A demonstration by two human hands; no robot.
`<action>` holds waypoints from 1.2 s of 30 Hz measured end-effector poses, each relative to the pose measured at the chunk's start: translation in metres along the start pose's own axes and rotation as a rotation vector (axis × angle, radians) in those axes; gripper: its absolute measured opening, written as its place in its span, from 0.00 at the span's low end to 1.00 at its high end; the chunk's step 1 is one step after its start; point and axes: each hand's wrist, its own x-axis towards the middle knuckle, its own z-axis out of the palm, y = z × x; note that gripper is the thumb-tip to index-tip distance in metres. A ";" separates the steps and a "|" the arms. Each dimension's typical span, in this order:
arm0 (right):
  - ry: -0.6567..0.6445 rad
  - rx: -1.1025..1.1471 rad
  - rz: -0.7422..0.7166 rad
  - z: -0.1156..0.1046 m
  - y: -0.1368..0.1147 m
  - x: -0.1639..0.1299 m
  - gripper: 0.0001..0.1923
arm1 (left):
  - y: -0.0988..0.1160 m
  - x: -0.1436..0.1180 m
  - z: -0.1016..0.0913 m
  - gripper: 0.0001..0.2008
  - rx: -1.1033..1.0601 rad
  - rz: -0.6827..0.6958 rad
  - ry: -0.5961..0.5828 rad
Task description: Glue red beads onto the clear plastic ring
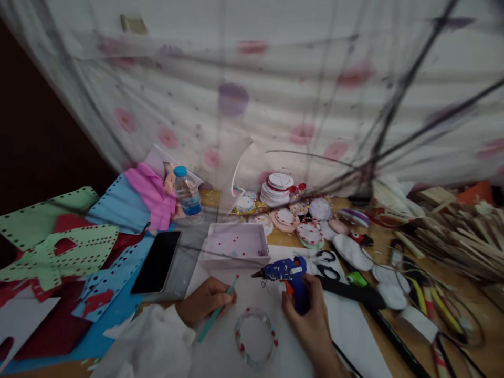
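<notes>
My left hand (205, 300) pinches a slim teal stick (214, 321), which slants up to the right and has a small red bead (238, 276) at its tip. Wrapped round the grip of a blue hot glue gun (289, 270) is my right hand (313, 320); the nozzle points left towards the bead. Below and between both hands, a beaded ring (256, 338) with red and pale pieces lies on white paper (220, 362). Behind them stands an open white box (237, 261) with a few small red beads inside.
A black phone (156, 262) and coloured felt sheets (118, 205) lie left, near a water bottle (188, 194). Several decorated discs (285, 218) sit behind the box. Scissors (326, 265), pliers (441, 307), cables and wooden sticks (464, 239) crowd the right. Dark blurred strands cross the view.
</notes>
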 end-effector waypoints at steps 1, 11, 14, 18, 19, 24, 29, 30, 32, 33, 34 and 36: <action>0.007 0.015 0.032 0.000 -0.002 -0.001 0.20 | -0.001 0.000 -0.001 0.25 0.004 -0.004 -0.028; -0.034 0.009 0.104 0.003 -0.015 -0.010 0.16 | -0.012 0.003 -0.003 0.26 -0.028 0.048 -0.123; -0.027 -0.022 0.077 0.002 -0.013 -0.011 0.16 | -0.012 0.003 -0.002 0.26 0.008 0.073 -0.121; -0.029 -0.050 0.044 0.002 -0.007 -0.011 0.17 | -0.011 0.003 -0.002 0.27 0.006 0.047 -0.113; -0.027 -0.052 0.043 0.002 -0.006 -0.011 0.17 | -0.011 0.003 -0.001 0.27 0.002 0.043 -0.110; -0.013 -0.049 0.109 0.002 -0.012 -0.012 0.18 | -0.011 0.002 -0.002 0.25 0.025 0.046 -0.109; -0.008 -0.080 0.099 0.001 -0.015 -0.012 0.18 | -0.011 0.002 -0.003 0.23 0.030 0.055 -0.123; -0.008 -0.082 0.096 0.000 -0.014 -0.012 0.18 | -0.011 0.002 -0.003 0.24 0.031 0.058 -0.125; -0.007 -0.078 0.092 0.000 -0.014 -0.012 0.18 | -0.012 0.002 -0.003 0.24 0.041 0.059 -0.125; -0.006 -0.074 0.091 0.000 -0.013 -0.012 0.18 | -0.012 0.002 -0.003 0.24 0.050 0.057 -0.123; -0.004 -0.070 0.089 0.000 -0.013 -0.012 0.18 | -0.012 0.002 -0.003 0.24 0.059 0.056 -0.118; 0.003 -0.067 0.083 0.000 -0.014 -0.012 0.18 | -0.012 0.002 -0.003 0.25 0.073 0.057 -0.110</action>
